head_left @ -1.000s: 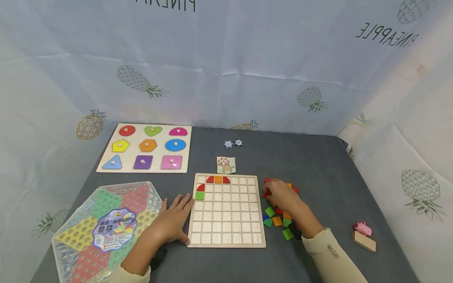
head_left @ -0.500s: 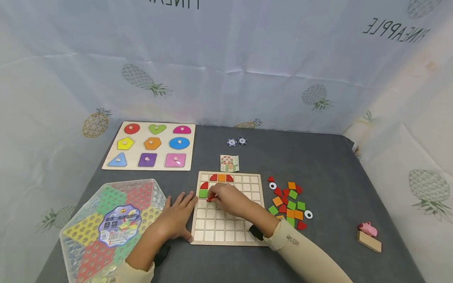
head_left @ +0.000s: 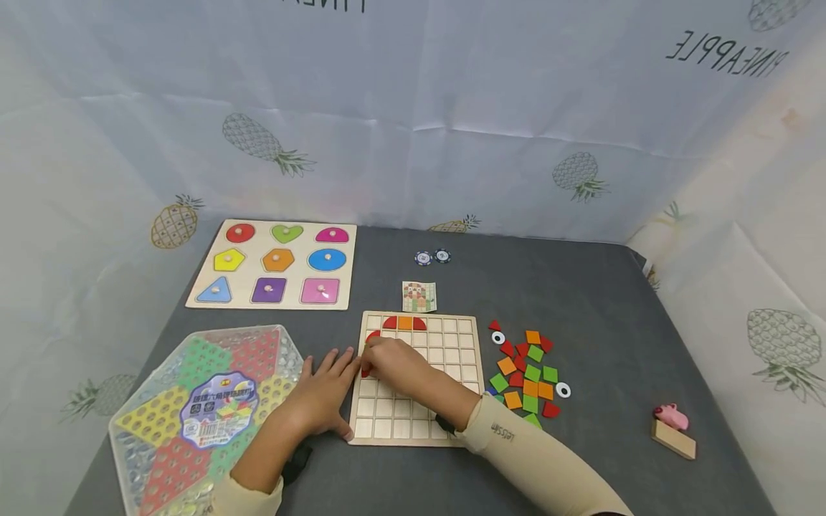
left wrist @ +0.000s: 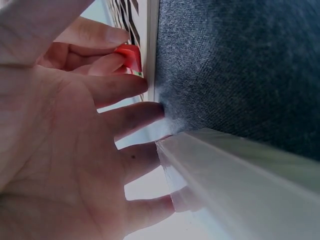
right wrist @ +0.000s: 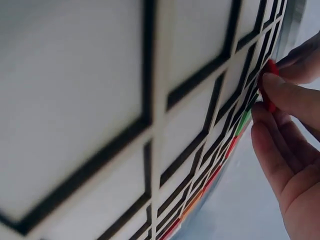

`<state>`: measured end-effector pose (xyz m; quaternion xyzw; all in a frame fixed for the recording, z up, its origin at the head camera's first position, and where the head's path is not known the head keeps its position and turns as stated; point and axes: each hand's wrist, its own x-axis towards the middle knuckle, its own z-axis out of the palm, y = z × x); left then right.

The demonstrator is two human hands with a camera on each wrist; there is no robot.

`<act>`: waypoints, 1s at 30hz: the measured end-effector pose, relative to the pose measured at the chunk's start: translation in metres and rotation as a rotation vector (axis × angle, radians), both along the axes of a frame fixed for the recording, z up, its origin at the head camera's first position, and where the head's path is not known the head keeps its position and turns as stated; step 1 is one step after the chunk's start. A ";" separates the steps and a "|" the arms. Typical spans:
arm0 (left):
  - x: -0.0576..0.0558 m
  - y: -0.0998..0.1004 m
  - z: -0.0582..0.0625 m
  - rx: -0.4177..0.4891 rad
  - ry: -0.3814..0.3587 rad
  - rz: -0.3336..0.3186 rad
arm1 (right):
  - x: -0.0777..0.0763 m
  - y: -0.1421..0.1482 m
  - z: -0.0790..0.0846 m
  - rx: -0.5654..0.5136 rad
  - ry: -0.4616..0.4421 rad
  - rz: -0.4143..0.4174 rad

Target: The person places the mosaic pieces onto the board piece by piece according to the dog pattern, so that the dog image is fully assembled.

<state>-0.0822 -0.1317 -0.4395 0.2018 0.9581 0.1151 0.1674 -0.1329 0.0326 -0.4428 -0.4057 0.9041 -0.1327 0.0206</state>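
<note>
A wooden grid board (head_left: pixel 450 355) lies on the dark cloth. My right hand (head_left: pixel 401 367) reaches across it to the left column and pinches a small red tile (right wrist: pixel 268 86) between thumb and fingers, low over the cells. Set in the top row are two red quarter-round tiles (head_left: pixel 390 323) with an orange square (head_left: pixel 404 323) between them. Another red tile (head_left: pixel 372 335) shows in the left column; the green tile there is mostly behind my right hand in the head view. My left hand (head_left: pixel 317 403) is spread, its fingertips and thumb at the board's left edge.
Loose red, green and orange tiles (head_left: pixel 531 388) and white rings (head_left: pixel 563 390) lie right of the board. A pattern card (head_left: pixel 419 297) and two chips (head_left: pixel 423 258) are behind it. Left are a shape puzzle (head_left: pixel 295 279) and hexagonal game box (head_left: pixel 164 412); far right, a pink pig figure (head_left: pixel 671 416) beside a wooden block (head_left: pixel 673 439).
My right hand has moved from the loose tiles to the board with a red tile, then slightly farther left to the left column. My left hand stays at the board's edge.
</note>
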 end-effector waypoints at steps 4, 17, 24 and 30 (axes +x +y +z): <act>0.002 0.002 -0.001 0.020 -0.003 -0.007 | 0.002 0.000 -0.002 0.033 0.027 -0.019; 0.006 -0.001 -0.003 0.033 -0.032 0.015 | -0.006 0.031 0.013 -0.002 -0.044 -0.080; 0.003 -0.002 -0.001 0.043 -0.047 0.009 | -0.021 0.129 0.022 0.041 0.009 -0.550; -0.002 -0.001 0.000 0.044 -0.043 -0.002 | -0.016 0.180 0.012 0.151 -0.029 -0.715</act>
